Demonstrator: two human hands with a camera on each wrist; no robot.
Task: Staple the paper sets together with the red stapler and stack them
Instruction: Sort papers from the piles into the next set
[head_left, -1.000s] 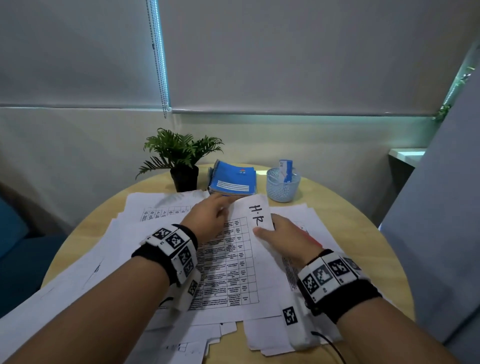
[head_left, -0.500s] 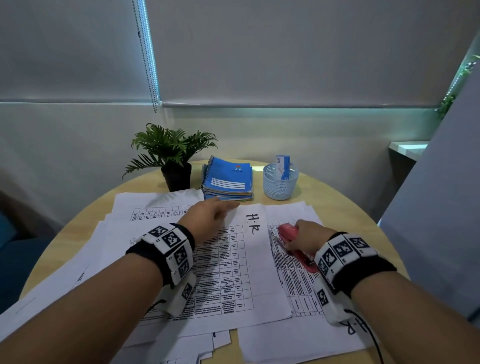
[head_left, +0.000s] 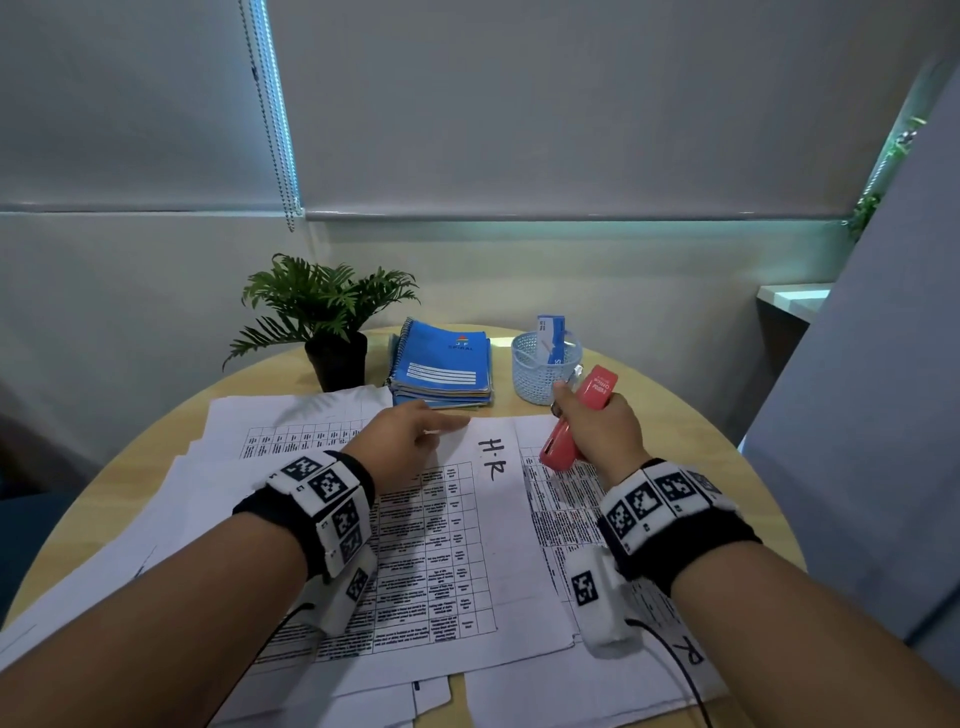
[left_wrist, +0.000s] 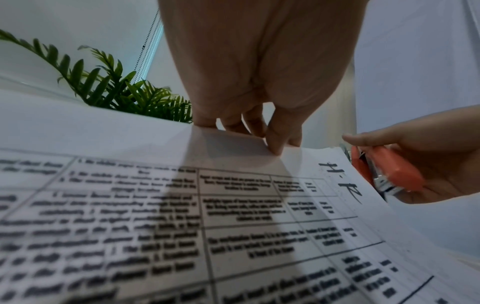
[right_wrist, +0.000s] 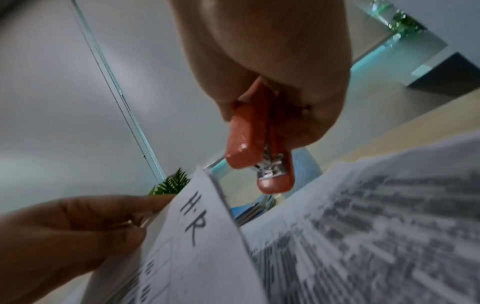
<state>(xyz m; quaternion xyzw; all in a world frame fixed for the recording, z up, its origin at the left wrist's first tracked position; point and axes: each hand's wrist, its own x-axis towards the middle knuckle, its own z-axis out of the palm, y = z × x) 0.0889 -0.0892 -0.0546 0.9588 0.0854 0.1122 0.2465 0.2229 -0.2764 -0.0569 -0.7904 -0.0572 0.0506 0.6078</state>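
Observation:
A paper set marked "H·R" (head_left: 467, 545) lies in the middle of the round table, on top of other printed sheets. My left hand (head_left: 410, 436) pinches its top edge, thumb on top and fingers curled behind (left_wrist: 259, 127), and that edge is raised a little (right_wrist: 197, 246). My right hand (head_left: 602, 431) grips the red stapler (head_left: 597, 395) in the air, just right of the set's top right corner. The stapler's mouth (right_wrist: 270, 174) points away from me, close to that corner. No paper is in its mouth.
A potted plant (head_left: 332, 322), a stack of blue spiral notebooks (head_left: 444, 364) and a mesh cup (head_left: 543, 366) stand along the table's far side. More loose sheets (head_left: 234, 467) spread left, another printed sheet (head_left: 566, 493) lies right. A grey panel (head_left: 872, 364) stands close on the right.
My right hand left the paper, took hold of the red stapler lying on the right sheet and lifted it up and forward. The left hand stayed at the set's top edge.

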